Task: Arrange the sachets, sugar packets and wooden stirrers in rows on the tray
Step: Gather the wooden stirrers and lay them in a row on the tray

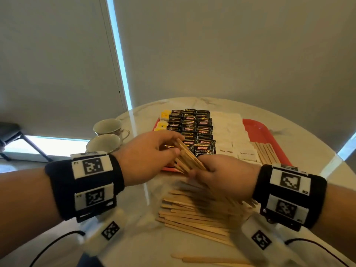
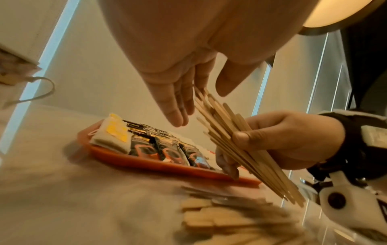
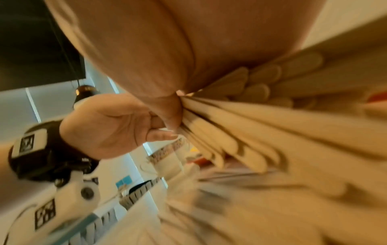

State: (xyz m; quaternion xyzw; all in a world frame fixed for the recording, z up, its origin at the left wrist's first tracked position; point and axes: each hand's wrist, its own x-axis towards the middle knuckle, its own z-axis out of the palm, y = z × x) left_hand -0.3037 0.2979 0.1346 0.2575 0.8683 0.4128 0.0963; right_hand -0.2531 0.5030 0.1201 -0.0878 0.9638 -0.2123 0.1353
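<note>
My right hand (image 1: pixel 217 170) grips a bundle of wooden stirrers (image 1: pixel 189 158) near its lower end, just above the front edge of the red tray (image 1: pixel 258 128). The bundle (image 2: pixel 234 142) slants up to the left. My left hand (image 1: pixel 165 149) lays nearly straight fingers (image 2: pixel 178 106) against its upper ends, with the thumb slightly apart. On the tray lie rows of yellow sachets (image 1: pixel 163 120), black coffee sachets (image 1: pixel 192 130) and white sugar packets (image 1: pixel 229 132). A few stirrers (image 1: pixel 266 153) lie at its right. In the blurred right wrist view the stirrers (image 3: pixel 240 126) fan out from my right hand.
A big loose pile of stirrers (image 1: pixel 202 214) lies on the marble table in front of the tray, below my hands. Two teacups (image 1: pixel 106 135) stand left of the tray. The right part of the tray is bare red. Cables trail from both wrists.
</note>
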